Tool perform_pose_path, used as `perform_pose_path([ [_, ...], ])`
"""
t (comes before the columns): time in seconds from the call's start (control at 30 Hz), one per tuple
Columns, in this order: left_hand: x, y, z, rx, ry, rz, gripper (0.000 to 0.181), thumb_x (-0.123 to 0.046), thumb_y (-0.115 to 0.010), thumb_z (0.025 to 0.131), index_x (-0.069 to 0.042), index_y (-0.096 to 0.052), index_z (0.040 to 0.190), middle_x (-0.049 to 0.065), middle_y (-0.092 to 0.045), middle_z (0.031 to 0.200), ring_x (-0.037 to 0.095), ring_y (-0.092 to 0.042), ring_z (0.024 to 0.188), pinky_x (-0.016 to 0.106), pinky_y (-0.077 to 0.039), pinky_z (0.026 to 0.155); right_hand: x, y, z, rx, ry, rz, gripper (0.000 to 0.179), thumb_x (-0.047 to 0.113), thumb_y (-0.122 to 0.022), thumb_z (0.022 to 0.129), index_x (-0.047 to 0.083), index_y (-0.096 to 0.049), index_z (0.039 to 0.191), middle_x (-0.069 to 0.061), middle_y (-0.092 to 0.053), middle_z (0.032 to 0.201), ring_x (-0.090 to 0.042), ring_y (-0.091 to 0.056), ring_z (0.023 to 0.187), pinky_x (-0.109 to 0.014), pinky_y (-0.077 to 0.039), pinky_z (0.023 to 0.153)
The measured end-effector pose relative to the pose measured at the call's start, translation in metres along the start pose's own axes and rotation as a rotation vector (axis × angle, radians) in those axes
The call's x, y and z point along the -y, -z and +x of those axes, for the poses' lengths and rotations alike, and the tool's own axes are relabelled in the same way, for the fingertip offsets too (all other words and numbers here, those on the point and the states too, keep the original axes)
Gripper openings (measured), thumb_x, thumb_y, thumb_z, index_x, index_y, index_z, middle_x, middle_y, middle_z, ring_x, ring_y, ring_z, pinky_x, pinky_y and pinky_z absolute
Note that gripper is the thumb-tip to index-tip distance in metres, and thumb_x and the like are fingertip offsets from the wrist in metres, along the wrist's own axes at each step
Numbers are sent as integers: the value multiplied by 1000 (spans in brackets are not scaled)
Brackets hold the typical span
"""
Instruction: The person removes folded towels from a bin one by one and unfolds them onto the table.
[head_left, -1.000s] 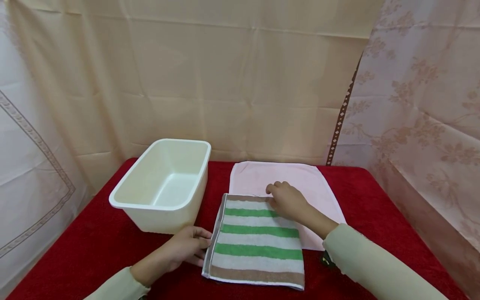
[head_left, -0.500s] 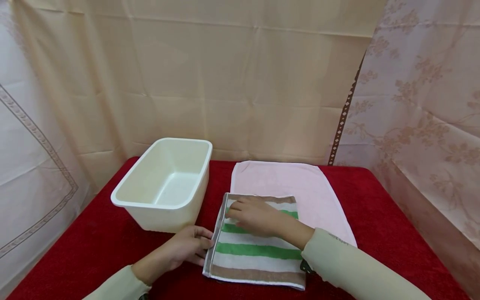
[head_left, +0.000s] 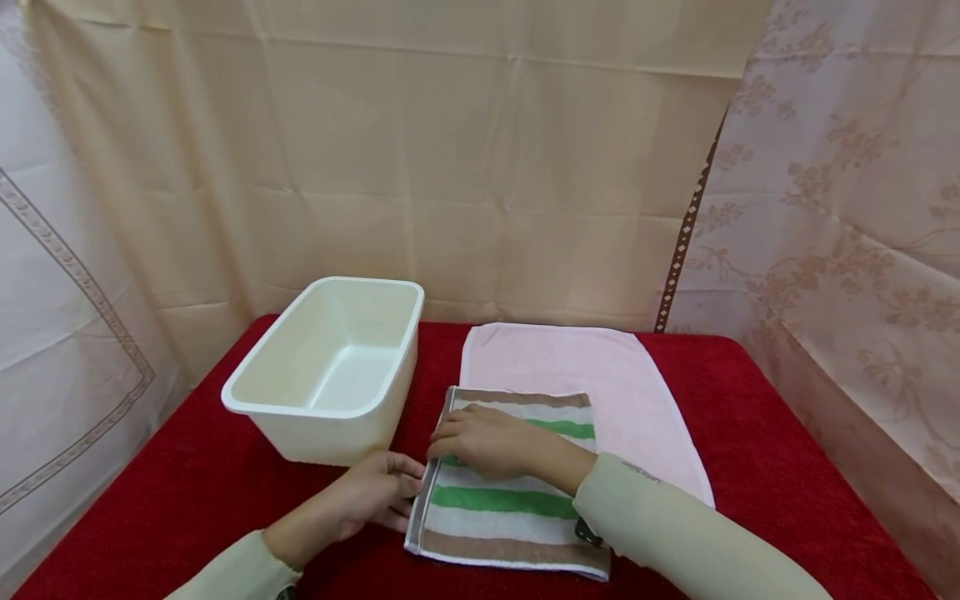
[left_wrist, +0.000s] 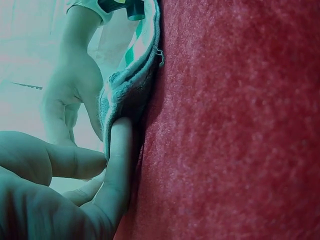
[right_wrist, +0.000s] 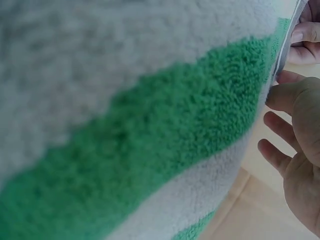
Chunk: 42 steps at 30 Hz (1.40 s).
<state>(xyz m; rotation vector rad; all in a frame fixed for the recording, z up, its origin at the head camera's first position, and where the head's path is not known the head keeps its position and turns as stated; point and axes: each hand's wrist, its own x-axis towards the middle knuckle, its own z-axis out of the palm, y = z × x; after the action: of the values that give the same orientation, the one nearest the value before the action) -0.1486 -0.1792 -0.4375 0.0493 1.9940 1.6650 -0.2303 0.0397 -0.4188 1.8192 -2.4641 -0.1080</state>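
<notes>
A striped hand towel [head_left: 517,502] in green, white and brown lies folded at the front middle, its far part over a pink towel [head_left: 570,358]. At its left side my left hand [head_left: 375,496] pinches the edge, one finger beneath the cloth and the thumb above it in the left wrist view. My right hand [head_left: 487,440] lies over the striped towel, its fingertips close to the same left edge, beyond my left hand. Thumb and index finger [right_wrist: 282,95] come near each other there in the right wrist view, while the other fingers extend loosely.
A cream plastic basin [head_left: 322,412] stands on the left, just beyond my left hand. Red cloth [head_left: 750,467] covers the table. Beige curtain [head_left: 480,167] hangs along the back edge, with patterned drapes [head_left: 862,208] at the right.
My right hand has moved left across the striped towel, from its far right corner to near the left edge. My left hand has stayed at that edge.
</notes>
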Motion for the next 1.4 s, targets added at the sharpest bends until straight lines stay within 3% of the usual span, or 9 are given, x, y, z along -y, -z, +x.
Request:
perform_pose_path([
  [0.17,0,1,2,6,1,1,25,-1,-51,101,11,-58,121,12,-71,94,21,-70,77,37,-62,66,1,2,5,7,-6,22,35,8,-67,96,29,-70,124,11,-67,123,-12,-54,120,-31,-47,101],
  [0.33,-1,1,2,14,5,-13,23,-1,-52,100,11,-58,119,13,-71,94,21,-71,78,37,-62,67,2,7,11,43,20,58,38,5,-67,91,27,-71,122,11,-68,123,-13,-55,119,-31,-46,103],
  [0.6,-2,0,0,36,-9,-21,26,0,-52,99,12,-59,122,13,-71,95,21,-71,79,37,-62,67,-5,1,14,42,14,137,29,5,-67,85,26,-73,104,15,-66,100,-7,-51,95,-22,-44,83],
  [0.9,1,-1,1,22,3,-18,26,-3,-54,100,11,-59,121,13,-70,94,21,-70,77,38,-62,67,-3,4,13,78,21,99,19,9,-71,78,24,-60,82,13,-53,76,-8,-45,80,-22,-38,69],
  [1.13,1,-1,1,18,-2,-4,26,-2,-53,100,12,-58,122,13,-71,92,22,-70,77,39,-62,66,-1,9,6,121,50,-15,23,15,-76,76,27,-70,94,11,-57,89,-9,-49,86,-23,-42,72],
  [1.27,1,0,1,19,-9,-14,26,-2,-53,100,12,-58,121,13,-71,91,22,-70,76,38,-62,65,-3,14,-2,110,55,-39,27,17,-79,72,26,-71,96,12,-59,96,-10,-49,91,-24,-45,77],
  [1.4,2,0,0,21,-15,-28,25,-1,-53,99,12,-58,120,12,-71,90,21,-69,74,37,-62,64,-8,17,-15,96,66,-51,28,13,-79,68,26,-67,90,13,-60,92,-10,-47,89,-25,-42,73],
])
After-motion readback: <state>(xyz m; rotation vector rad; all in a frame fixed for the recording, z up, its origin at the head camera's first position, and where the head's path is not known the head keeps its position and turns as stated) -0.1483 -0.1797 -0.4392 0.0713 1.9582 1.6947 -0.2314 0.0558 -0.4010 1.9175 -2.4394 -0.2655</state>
